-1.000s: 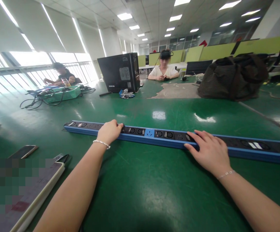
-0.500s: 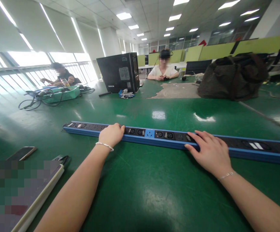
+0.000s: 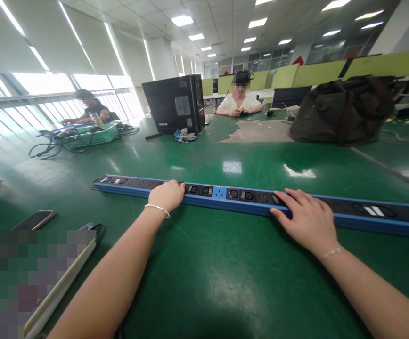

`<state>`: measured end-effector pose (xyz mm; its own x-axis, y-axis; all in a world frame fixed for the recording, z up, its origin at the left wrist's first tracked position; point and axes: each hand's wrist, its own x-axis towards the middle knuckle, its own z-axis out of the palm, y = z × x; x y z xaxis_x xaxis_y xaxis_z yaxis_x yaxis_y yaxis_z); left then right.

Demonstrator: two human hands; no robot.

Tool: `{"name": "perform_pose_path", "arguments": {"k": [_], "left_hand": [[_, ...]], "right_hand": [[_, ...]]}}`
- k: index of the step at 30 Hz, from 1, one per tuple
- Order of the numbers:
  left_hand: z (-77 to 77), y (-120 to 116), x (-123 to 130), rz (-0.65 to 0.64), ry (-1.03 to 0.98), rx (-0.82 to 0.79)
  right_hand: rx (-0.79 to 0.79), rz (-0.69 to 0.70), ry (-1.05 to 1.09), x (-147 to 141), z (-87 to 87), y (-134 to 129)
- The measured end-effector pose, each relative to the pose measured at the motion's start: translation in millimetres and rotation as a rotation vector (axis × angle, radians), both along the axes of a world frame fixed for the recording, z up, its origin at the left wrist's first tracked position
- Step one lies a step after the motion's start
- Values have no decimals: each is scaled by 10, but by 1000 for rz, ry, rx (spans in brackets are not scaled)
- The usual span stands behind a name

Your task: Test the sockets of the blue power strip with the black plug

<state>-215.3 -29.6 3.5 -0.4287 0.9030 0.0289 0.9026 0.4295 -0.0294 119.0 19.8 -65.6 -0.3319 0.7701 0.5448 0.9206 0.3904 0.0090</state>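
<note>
A long blue power strip (image 3: 219, 193) with black sockets lies across the green table. It runs from the middle left out past the right edge of the view. My left hand (image 3: 167, 195) is closed over the strip left of its middle, its far fingertips hidden behind the strip. Farther right, my right hand (image 3: 306, 219) grips the strip with the thumb at its near side and the fingers across its top. A light blue socket and several black ones show between my hands.
A black computer case (image 3: 173, 104), gloves (image 3: 185, 135), a green basket (image 3: 94, 135) with cables and a dark bag (image 3: 342, 110) stand farther back. A phone (image 3: 35, 220) lies at the left. Two people sit beyond the table.
My left hand has slid slightly to the right along the strip. My right hand stays in place on it, and the view has shifted a little.
</note>
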Motion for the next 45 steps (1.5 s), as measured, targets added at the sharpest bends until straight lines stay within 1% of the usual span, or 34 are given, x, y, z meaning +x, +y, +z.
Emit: {"name": "perform_pose_path", "arguments": {"k": [5, 9, 15, 19, 27, 32, 37, 40, 45], "left_hand": [[17, 26, -22, -5, -26, -22], [50, 34, 8, 0, -18, -37], [22, -3, 54, 24, -11, 6], [-6, -12, 44, 13, 5, 29], [36, -27, 45, 6, -5, 24], [15, -49, 72, -48, 121, 134], [-3, -30, 41, -136, 51, 56], [15, -26, 22, -181, 84, 31], [54, -28, 9, -258, 194, -35]], "right_hand": [[-7, 1, 7, 4, 6, -5], [-4, 1, -3, 13, -3, 4], [1, 5, -20, 20, -9, 15], [7, -1, -21, 19, -13, 19], [14, -1, -31, 26, -16, 26], [17, -4, -45, 30, -13, 29], [17, -13, -49, 21, -1, 12], [11, -14, -44, 13, 7, 3], [1, -5, -27, 11, 10, 5]]}}
